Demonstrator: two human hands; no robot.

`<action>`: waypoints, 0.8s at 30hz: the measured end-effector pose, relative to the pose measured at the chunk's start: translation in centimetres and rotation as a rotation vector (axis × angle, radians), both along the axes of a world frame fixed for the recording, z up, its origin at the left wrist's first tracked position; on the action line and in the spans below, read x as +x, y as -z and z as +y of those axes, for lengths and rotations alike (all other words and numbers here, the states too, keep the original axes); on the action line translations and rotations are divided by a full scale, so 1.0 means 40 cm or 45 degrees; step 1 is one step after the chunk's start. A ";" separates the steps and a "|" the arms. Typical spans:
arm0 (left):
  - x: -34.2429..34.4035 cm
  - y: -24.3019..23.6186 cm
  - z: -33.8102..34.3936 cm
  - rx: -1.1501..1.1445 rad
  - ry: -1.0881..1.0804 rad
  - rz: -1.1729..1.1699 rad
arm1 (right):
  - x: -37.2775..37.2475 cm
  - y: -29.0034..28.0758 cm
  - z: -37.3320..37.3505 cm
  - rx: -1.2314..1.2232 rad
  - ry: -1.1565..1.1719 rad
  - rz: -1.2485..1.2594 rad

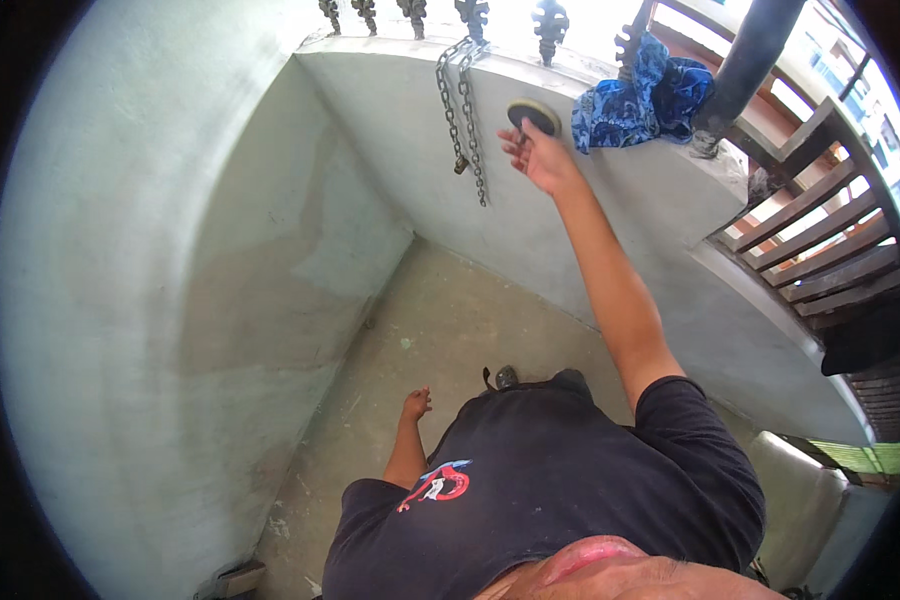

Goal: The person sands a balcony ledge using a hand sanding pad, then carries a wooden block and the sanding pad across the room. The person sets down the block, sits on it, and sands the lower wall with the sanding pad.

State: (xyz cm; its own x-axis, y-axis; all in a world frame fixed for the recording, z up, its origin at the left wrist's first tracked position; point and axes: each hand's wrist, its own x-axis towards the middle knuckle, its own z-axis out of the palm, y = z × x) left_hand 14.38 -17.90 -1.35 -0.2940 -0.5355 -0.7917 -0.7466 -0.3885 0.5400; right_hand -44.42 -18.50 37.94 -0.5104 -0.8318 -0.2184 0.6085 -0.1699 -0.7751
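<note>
My right hand (538,160) is raised to the pale wall (360,120) at a round dark pad with a pale rim (542,118); it holds the pad against the wall, fingers partly spread below it. A metal chain (446,100) with a padlock (461,165) hangs just left of that hand. A blue patterned cloth (635,105) is draped on the ledge to its right, by a dark post (745,70). My left hand (416,403) hangs low over the floor, fingers loosely bent and apart, with nothing visible in it.
A plastered side wall (150,300) runs down the left to the concrete floor (440,300). Ornate metal pieces (415,20) line the wall top. A barred railing (820,230) curves along the right, with a dark cloth (860,340) lower down. Small dark items (240,580) lie at bottom left.
</note>
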 end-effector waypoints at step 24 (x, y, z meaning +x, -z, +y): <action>0.035 -0.047 0.037 0.035 -0.023 -0.043 | 0.039 0.207 -0.067 0.386 -0.016 -0.087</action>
